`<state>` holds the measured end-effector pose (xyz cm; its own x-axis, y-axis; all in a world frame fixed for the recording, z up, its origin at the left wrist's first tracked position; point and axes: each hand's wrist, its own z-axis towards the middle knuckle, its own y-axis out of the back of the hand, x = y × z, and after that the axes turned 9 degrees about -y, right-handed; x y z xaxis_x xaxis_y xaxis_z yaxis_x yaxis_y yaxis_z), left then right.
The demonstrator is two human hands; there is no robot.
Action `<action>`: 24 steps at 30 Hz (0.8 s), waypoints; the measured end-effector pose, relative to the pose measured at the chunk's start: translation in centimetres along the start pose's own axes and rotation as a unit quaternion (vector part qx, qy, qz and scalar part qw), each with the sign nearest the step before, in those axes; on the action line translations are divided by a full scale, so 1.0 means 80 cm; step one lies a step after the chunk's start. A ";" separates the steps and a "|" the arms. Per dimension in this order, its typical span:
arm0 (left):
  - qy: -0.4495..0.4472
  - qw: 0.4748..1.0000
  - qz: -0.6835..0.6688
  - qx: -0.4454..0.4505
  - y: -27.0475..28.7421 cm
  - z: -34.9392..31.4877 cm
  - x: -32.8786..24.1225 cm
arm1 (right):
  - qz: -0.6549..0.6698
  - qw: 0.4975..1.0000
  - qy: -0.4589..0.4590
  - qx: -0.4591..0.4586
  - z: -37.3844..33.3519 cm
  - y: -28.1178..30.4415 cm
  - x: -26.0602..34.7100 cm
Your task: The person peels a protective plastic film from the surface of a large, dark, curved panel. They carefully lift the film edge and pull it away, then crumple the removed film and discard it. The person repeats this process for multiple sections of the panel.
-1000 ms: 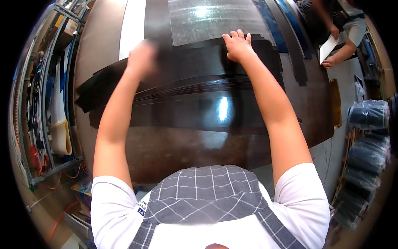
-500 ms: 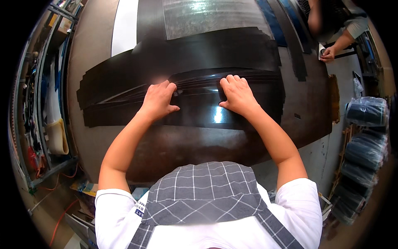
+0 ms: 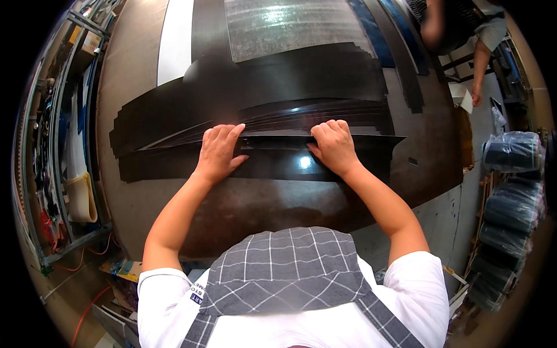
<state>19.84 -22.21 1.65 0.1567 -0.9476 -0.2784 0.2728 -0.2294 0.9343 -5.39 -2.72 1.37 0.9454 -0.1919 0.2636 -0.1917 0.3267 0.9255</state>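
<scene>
Both hands pinch a black sheet's raised edge

The left hand [image 3: 219, 152] and right hand [image 3: 335, 147] are spaced apart, each pinching the raised far edge of the black sheet [image 3: 272, 153], thumbs on the near side, fingers over the edge. It lies lengthwise, set back from the near edge of the table [image 3: 249, 214]; more dark sheets [image 3: 307, 75] lie overlapped toward the table's far edge. Handling it well probably means matching grip height and tension on both sides, so the thin-looking sheet doesn't buckle or drag its neighbours.

Near tabletop [image 3: 261, 203] leaves passage; a raised black sheet [image 3: 275, 149] obstructs beyond.
</scene>
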 end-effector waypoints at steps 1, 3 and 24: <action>0.014 1.000 -0.008 0.021 0.004 -0.003 0.002 | -0.002 1.000 0.000 0.006 -0.001 0.002 0.001; 0.030 0.998 -0.025 0.050 0.017 -0.002 0.012 | 0.006 1.000 0.000 0.009 0.001 0.011 0.002; 0.018 0.997 0.010 0.071 0.063 0.098 0.141 | 0.015 0.995 -0.091 0.029 0.173 -0.038 -0.058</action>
<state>15.57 -35.82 4.91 0.1953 -0.9443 -0.2650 0.1335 -0.2421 0.9610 -12.87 -15.61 1.08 0.8764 -0.3492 0.3315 -0.2391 0.2820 0.9291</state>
